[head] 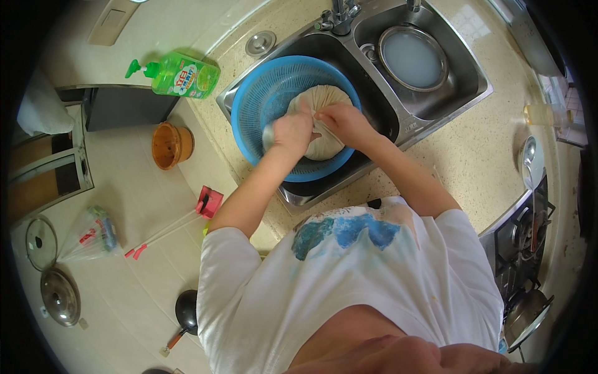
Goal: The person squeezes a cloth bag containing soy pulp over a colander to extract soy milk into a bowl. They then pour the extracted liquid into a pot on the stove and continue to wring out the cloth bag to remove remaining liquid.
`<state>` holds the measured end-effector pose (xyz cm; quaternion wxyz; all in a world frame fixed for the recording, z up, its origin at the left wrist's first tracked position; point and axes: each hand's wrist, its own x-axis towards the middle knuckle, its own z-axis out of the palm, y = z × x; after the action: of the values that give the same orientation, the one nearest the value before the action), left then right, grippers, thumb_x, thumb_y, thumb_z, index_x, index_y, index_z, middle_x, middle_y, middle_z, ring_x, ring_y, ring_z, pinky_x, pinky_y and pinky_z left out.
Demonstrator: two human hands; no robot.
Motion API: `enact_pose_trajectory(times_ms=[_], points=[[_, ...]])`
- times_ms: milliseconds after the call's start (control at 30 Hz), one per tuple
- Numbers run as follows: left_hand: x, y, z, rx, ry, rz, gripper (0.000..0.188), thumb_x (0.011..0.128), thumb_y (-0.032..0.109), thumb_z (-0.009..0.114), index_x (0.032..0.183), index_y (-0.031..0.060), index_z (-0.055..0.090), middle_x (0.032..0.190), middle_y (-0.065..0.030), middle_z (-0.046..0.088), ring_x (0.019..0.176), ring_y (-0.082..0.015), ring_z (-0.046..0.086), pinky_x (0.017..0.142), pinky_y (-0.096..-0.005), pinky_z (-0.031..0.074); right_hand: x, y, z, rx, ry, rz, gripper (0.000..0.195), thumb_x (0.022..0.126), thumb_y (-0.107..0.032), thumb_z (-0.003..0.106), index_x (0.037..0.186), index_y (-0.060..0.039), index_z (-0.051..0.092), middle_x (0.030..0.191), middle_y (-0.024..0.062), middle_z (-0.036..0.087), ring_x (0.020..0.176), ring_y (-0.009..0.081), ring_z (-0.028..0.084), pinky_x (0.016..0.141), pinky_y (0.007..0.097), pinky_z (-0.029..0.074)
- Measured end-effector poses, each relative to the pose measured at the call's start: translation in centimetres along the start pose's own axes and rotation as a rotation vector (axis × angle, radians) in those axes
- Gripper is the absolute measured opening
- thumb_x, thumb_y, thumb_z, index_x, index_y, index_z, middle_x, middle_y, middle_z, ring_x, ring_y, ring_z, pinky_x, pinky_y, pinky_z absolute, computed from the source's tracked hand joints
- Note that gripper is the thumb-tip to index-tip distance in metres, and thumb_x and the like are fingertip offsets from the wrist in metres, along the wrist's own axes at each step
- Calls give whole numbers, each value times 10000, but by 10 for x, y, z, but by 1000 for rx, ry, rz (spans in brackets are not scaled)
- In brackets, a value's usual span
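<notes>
A bulging beige cloth bundle (329, 146), its fabric gathered in pleats towards the top, lies in a blue plastic colander basket (254, 103). My left hand (294, 130) grips the bundle's gathered part from the left. Close beside it, my right hand (345, 122) pinches the cloth near the same spot with bent fingers. Just left of my left hand is a blurred whitish, shiny thing (267, 137), too unclear to name. The basket sits over the left bowl of a stainless steel double sink (387, 119). My fingers hide the middle of the bundle.
The right sink bowl holds a round metal basin (444, 75) of cloudy liquid. Behind are a faucet (340, 21) and a sink strainer (260, 44). A green soap pump bottle (187, 75) stands left; a gas stove (511, 238) is at right. An orange-brown pot (172, 146) stands lower left.
</notes>
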<state>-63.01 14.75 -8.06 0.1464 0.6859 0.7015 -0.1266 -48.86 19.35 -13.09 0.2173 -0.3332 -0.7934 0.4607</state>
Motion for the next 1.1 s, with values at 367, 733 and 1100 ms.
enact_pose_trajectory(times_ms=[367,733,1100], points=[[-27,-9,68,-726,317,-184,294,729,254,680,905,31,602,773,-160,624,778,-315,592,687,-375,458,-4,42,-25,122,463,83,171,791,-14,540,947,-19,610,832,132,632,729,236,621,652,303,487],[-44,3,98,-1837,379,-289,240,728,95,669,933,-11,601,796,-55,635,715,-102,571,645,-247,455,59,48,5,76,47,292,358,833,-203,599,1152,-45,563,965,142,624,872,216,607,806,321,463],[-24,-2,95,-1487,159,-227,267,695,176,633,880,-10,584,779,-154,632,719,-271,618,659,-342,473,57,7,27,-119,2,114,449,707,-297,688,1123,-162,585,1157,104,547,1027,295,543,865,374,453]])
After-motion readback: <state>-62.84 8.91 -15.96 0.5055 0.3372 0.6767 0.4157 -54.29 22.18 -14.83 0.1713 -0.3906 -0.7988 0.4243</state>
